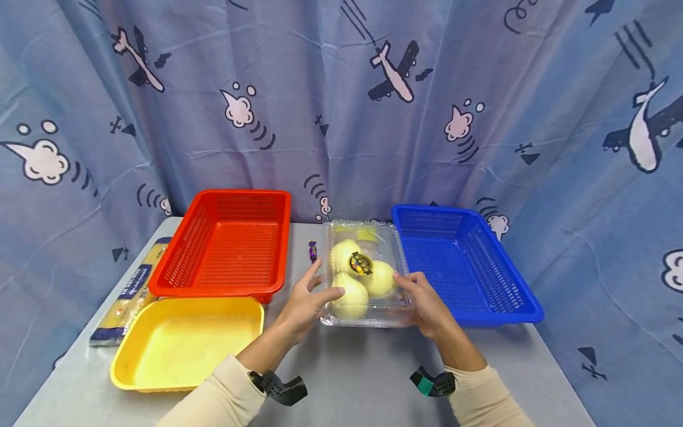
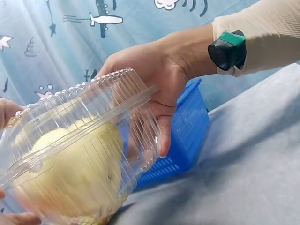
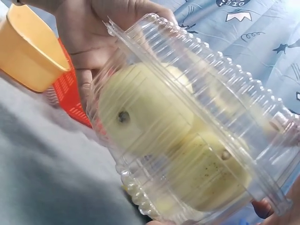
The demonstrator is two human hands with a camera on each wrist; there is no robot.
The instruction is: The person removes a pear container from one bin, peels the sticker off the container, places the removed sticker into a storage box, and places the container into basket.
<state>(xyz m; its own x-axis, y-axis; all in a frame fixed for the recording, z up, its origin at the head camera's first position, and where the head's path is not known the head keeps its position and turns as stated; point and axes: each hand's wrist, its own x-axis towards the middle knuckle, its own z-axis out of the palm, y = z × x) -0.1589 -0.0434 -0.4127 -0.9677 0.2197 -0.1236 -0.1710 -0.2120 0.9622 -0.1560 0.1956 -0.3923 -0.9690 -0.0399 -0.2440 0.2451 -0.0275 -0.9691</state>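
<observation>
Both hands hold a clear plastic clamshell box point(image 1: 385, 308) above the grey table, its lid facing the head camera. Inside lie pale yellow round fruits point(image 1: 350, 298), and a dark oval sticker point(image 1: 360, 264) marks the lid. My left hand point(image 1: 303, 305) grips the left side, thumb over the lid. On the opposite side my right hand point(image 1: 428, 303) grips the box, thumb on top and fingers partly hidden beneath. The left wrist view shows the right hand point(image 2: 150, 65) against the ribbed end wall; the right wrist view shows the left hand point(image 3: 89, 40) at the other end.
A red basket point(image 1: 245, 255) and a yellow basin point(image 1: 192, 344) stand on the left, beside a long yellow packet point(image 1: 120, 314). The blue basket point(image 1: 475, 267) is right of the box. A small purple wrapped sweet point(image 1: 312, 251) lies behind the left hand. A curtain hangs behind.
</observation>
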